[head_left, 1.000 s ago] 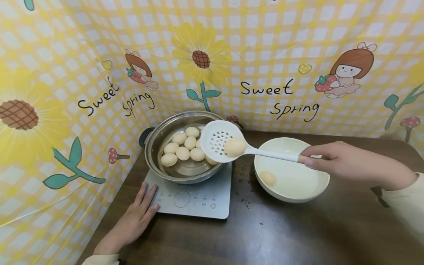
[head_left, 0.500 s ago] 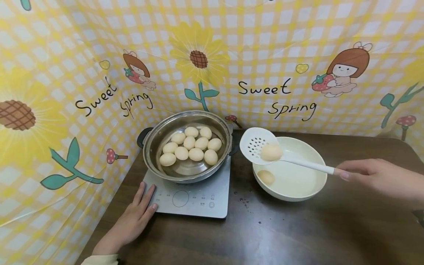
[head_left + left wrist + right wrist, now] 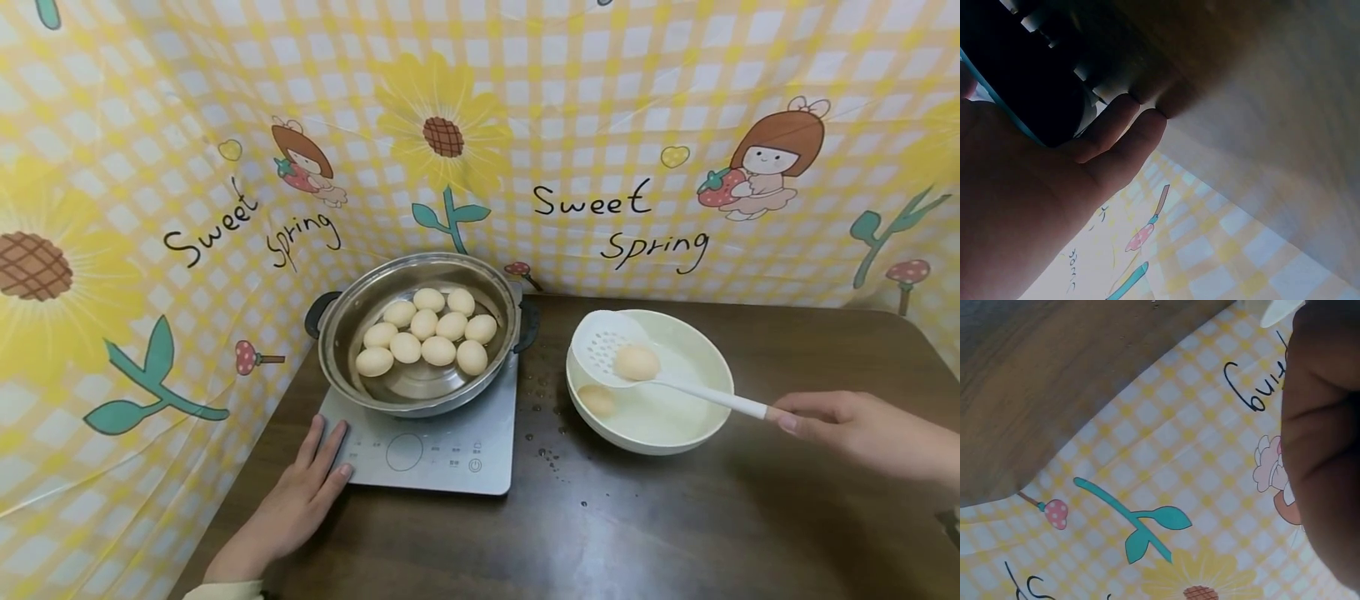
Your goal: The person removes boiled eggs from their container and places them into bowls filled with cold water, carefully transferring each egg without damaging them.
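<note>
My right hand (image 3: 862, 429) grips the end of a white skimmer's (image 3: 701, 395) handle. An egg (image 3: 637, 363) lies in the skimmer's perforated head, which is over the left part of a pale bowl (image 3: 667, 442). Another egg (image 3: 597, 400) sits inside that bowl, at its left wall. Fingers spread, my left hand (image 3: 296, 496) rests along the left edge of a silver induction cooktop (image 3: 442, 467). In the left wrist view, two of that hand's fingers (image 3: 1141, 134) reach past the cooktop's dark underside. The right wrist view shows mostly a dark part of the right hand (image 3: 1325, 425).
On the cooktop stands a steel pot (image 3: 412, 410) with black side handles, holding several eggs (image 3: 438, 351) in shallow water. Water drops (image 3: 551, 457) dot the brown table (image 3: 622, 542) between cooktop and bowl. A yellow checked cloth (image 3: 585, 125) hangs behind and at the left.
The right hand has carried the skimmer and its egg rightward from above the pot, then lower over the bowl. The left hand has stayed at the cooktop's edge.
</note>
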`<state>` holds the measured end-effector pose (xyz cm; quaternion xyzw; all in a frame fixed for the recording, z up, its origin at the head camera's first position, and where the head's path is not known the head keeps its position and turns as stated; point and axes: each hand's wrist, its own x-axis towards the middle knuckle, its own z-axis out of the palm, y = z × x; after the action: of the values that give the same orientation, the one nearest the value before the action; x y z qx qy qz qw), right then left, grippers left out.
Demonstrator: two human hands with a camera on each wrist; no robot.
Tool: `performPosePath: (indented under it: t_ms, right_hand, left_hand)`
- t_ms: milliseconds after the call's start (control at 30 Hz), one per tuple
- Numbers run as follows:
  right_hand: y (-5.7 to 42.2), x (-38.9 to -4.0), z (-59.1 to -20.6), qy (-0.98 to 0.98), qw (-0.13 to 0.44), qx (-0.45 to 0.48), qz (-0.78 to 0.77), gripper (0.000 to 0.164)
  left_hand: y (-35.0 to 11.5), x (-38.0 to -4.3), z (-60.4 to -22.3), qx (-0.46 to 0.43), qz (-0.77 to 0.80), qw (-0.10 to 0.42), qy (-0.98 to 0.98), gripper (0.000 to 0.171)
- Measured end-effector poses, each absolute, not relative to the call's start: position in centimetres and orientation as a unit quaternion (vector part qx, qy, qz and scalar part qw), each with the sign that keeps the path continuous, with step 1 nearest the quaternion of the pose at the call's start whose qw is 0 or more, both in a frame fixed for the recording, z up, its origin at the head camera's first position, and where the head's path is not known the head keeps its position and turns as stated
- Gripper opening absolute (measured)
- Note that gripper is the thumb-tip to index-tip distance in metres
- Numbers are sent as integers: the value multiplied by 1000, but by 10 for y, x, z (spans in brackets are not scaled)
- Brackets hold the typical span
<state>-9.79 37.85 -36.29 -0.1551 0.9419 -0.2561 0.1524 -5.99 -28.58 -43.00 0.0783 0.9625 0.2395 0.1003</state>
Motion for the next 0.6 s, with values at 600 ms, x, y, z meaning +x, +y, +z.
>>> performPosePath:
  t_ms: [600]
  right_hand:
    - [380,-95,-371,966,76,-158,-192,25]
  left_hand:
    - [-287,-60,-432,80,239,98,963,65]
